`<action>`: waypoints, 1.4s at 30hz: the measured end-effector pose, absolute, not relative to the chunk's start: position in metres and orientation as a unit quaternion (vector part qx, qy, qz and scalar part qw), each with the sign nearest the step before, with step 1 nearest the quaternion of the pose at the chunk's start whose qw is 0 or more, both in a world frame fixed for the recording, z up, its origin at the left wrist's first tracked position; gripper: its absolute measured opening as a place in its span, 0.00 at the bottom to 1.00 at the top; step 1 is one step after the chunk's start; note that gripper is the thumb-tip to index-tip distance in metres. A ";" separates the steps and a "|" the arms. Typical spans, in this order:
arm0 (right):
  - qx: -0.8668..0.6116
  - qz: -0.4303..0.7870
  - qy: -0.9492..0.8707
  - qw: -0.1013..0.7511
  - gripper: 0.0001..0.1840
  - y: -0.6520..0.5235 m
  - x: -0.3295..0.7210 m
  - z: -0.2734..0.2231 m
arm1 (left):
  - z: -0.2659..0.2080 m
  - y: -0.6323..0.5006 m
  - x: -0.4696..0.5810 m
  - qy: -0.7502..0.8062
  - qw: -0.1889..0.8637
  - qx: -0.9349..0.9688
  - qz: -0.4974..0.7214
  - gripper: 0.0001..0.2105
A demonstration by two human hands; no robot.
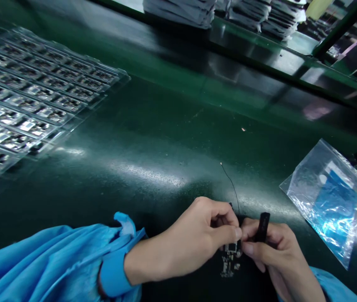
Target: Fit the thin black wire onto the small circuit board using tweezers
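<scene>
Dark green and glossy, the surface [165, 138] runs away from me toward a raised shelf [260, 46] carrying stacks of grey trays [181, 10]. I see both hands together at the near edge, fingertips almost touching. My left hand [194, 239], in a blue sleeve [55, 260], is pinched shut on the top of a small circuit board [230, 258], which lies on the surface just under the fingers. A thin black wire [231, 186] rises from that spot and curves away across the surface. My right hand [269, 247] is closed around a short black tool [263, 226], its end sticking up above the knuckles. To my right lies a clear plastic bag [329, 197] with blue contents. Far left sits a clear tray [40, 96] filled with rows of small boards
</scene>
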State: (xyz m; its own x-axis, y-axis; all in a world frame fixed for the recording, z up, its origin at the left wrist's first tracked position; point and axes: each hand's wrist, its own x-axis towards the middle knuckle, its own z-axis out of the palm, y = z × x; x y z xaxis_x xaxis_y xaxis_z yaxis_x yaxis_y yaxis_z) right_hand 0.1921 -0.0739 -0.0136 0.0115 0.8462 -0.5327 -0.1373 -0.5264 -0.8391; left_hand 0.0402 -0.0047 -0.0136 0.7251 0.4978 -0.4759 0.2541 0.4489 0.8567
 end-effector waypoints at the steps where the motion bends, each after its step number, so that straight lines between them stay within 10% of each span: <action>1: -0.598 0.637 -0.297 0.385 0.04 -0.074 0.192 -0.014 | -0.013 -0.005 0.040 0.364 0.768 0.521 0.079 0.08; 22: -0.592 0.307 -0.666 0.334 0.09 -0.085 0.197 -0.022 | -0.022 -0.017 0.043 0.340 0.718 0.591 0.136 0.08; 31: -0.622 0.594 -0.335 0.384 0.08 -0.072 0.198 -0.017 | -0.024 -0.015 0.042 0.359 0.778 0.501 0.123 0.04; 42: -0.631 0.555 -0.380 0.387 0.08 -0.071 0.196 -0.014 | -0.023 -0.016 0.042 0.367 0.782 0.491 0.114 0.04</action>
State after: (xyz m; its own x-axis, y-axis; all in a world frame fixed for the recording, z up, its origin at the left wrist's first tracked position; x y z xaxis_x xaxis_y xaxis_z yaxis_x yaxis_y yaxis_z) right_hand 0.1962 -0.0712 -0.0137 0.0950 0.9085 -0.4069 0.0500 -0.4125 -0.9096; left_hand 0.0419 -0.0156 -0.0228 0.7052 0.5386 -0.4612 0.1809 0.4923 0.8514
